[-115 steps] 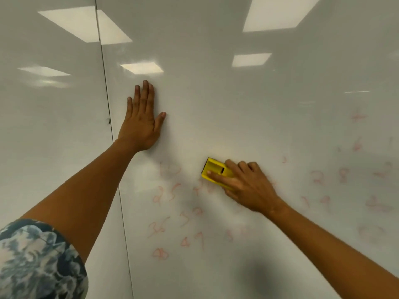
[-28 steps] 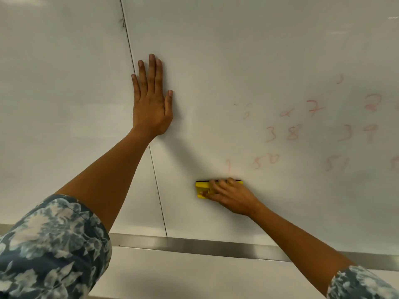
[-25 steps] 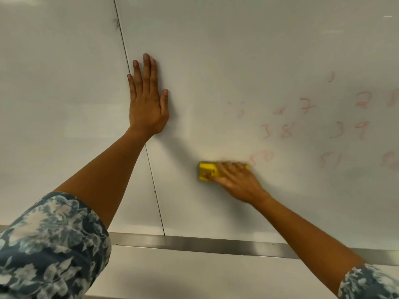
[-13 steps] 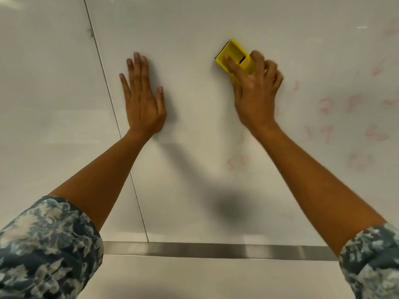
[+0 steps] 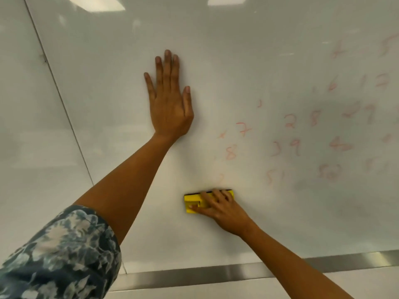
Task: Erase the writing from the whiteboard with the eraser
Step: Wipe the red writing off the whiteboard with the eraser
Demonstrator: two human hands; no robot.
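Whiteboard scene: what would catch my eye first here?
A yellow eraser stands out low on the whiteboard, gripped by the right hand. Above it to the left, the left hand lies flat on the board. Faint red numbers cover the right side.

A brushed metal rail (image 5: 216, 275) runs below, and a blue floral sleeve (image 5: 58, 253) fills the lower left corner.

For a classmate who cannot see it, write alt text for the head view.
A right hand holds a yellow eraser flat against a whiteboard, low near its metal ledge. The left hand presses flat on the board higher up; faint red numbers remain to the right.
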